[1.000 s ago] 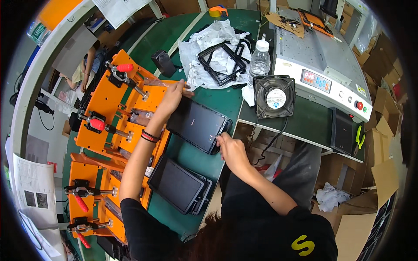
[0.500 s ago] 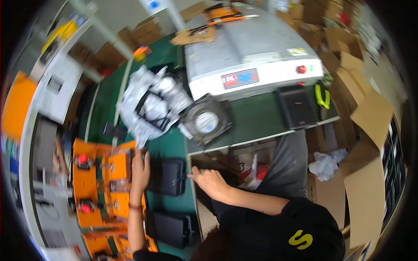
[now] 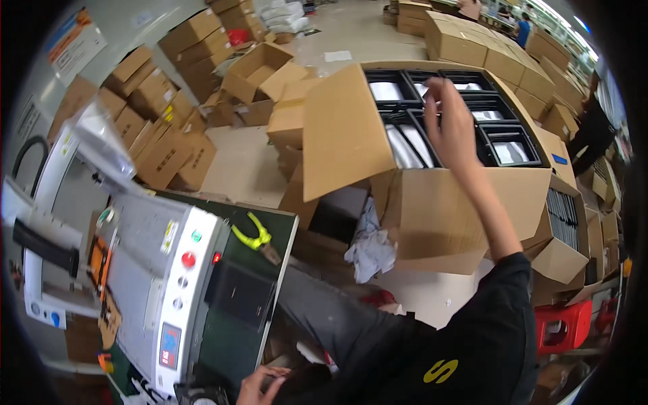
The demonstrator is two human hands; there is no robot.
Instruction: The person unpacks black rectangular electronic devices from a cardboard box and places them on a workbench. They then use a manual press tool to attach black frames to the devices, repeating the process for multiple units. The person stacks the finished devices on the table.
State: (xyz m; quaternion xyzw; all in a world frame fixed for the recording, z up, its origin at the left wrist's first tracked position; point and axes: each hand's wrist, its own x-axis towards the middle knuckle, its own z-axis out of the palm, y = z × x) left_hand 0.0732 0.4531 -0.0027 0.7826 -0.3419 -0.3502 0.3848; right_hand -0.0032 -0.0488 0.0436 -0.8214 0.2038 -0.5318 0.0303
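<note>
My right arm stretches out over an open cardboard carton (image 3: 472,216). Several black rectangular frames (image 3: 511,152) with pale, shiny panels fill it in rows. Just above these, my right hand (image 3: 451,128) has bent fingers that stand apart, with nothing visible in them. At the lower edge, my left hand (image 3: 262,386) is partly cut off. Its thumb and fingers are curled together beside the green worktable (image 3: 233,351); what they hold, if anything, is hidden. A flat black rectangular item (image 3: 239,295) lies on this table, nearest my left hand.
A grey-and-white machine (image 3: 182,297) with a lit display stands on the table. Yellow-green pliers (image 3: 256,236) lie near the table corner. Crumpled white plastic (image 3: 371,246) hangs beside the carton. Further cartons (image 3: 162,152) are stacked behind, and a red stool (image 3: 563,327) stands at right.
The view has swung right, from the orange fixtures to the carton. My right hand has left the black item on the table and reached over the frames. My left hand is now low at the edge.
</note>
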